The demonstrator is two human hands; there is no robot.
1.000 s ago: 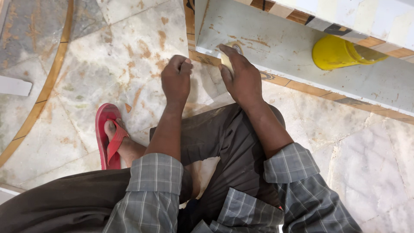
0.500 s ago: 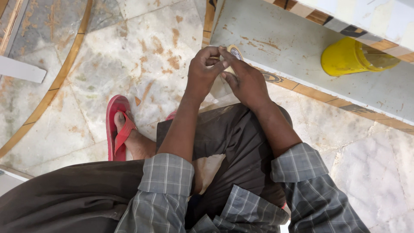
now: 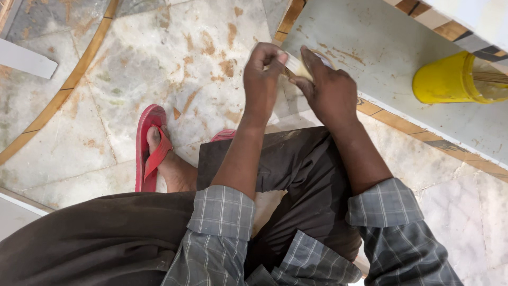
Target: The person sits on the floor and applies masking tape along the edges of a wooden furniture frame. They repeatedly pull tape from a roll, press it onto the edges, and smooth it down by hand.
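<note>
My left hand (image 3: pixel 263 79) and my right hand (image 3: pixel 328 90) meet in front of me, both closed on a small pale strip (image 3: pixel 295 65) held between their fingertips. What the strip is made of I cannot tell; most of it is hidden by the fingers. The hands hover over the marble floor (image 3: pixel 174 58) near the edge of a grey stone slab (image 3: pixel 370 47). My sleeves are grey check, rolled to the elbow, and I squat in dark brown trousers.
A yellow plastic jar (image 3: pixel 450 82) lies on its side on the slab at right, with thin sticks in its mouth. My foot in a red sandal (image 3: pixel 150 143) rests on the stained marble. A white strip (image 3: pixel 26 59) lies at far left.
My hands were apart near the slab's edge a second ago; they have come together and lifted, both pinching the pale strip.
</note>
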